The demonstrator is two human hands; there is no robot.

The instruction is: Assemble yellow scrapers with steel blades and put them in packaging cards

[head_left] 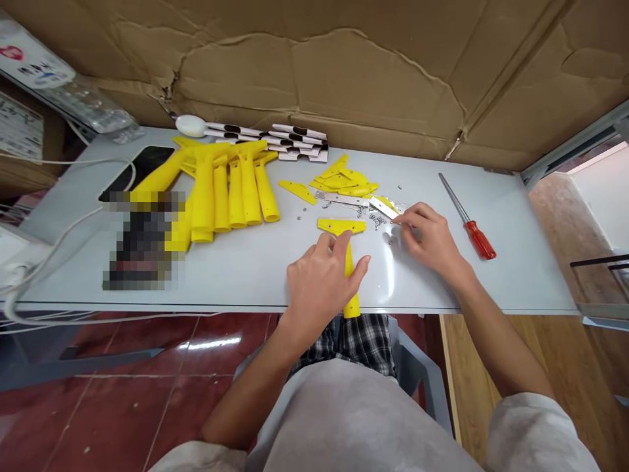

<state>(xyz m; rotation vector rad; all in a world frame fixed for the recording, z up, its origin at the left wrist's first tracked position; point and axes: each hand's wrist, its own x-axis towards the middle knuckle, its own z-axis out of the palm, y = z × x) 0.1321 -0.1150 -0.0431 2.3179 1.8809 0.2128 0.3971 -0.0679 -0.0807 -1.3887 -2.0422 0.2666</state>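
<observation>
A yellow T-shaped scraper handle (352, 307) lies in front of me, its lower end reaching over the table's front edge. My left hand (322, 275) rests over its stem with the fingers bent loosely and the thumb spread away. At the near end of a flat metal blade (383, 208), the fingertips of my right hand (427, 236) close on it; the thumb's contact is partly hidden. Around the blade are loose small screws (377, 221) and more metal strips (339, 198). Just behind them is a pile of flat yellow plates (344, 180), with one yellow plate (297, 191) apart to the left.
A screwdriver with a red handle (479, 240) lies to the right. Several yellow handles (236, 190) are stacked at left, beside a blurred dark object (142, 249) and a cable (63, 236). Black-and-white strips (299, 141) lie against the cardboard (344, 72) at the back.
</observation>
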